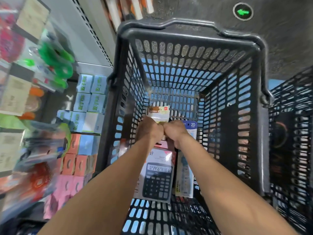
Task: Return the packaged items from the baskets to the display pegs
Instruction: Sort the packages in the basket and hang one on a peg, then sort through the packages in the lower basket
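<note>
A tall black plastic basket (189, 33) fills the middle of the head view. Both my arms reach down into it. My left hand (147, 130) and my right hand (175, 132) are side by side, knuckles touching, and both grip a small white packaged item (158, 112) with a brown and red header that sticks up beyond them. Under my wrists lies a packaged black calculator (156, 177) with a pink card. Beside it on the right lies a long blue packaged item (185, 172) marked 20.
A second black basket (291, 133) stands at the right. On the left are shelves with stacked blue-white boxes (90, 92), orange and pink boxes (74, 165), and blurred hanging packages (55, 60). Dark floor with a green arrow marker (243, 12) lies beyond.
</note>
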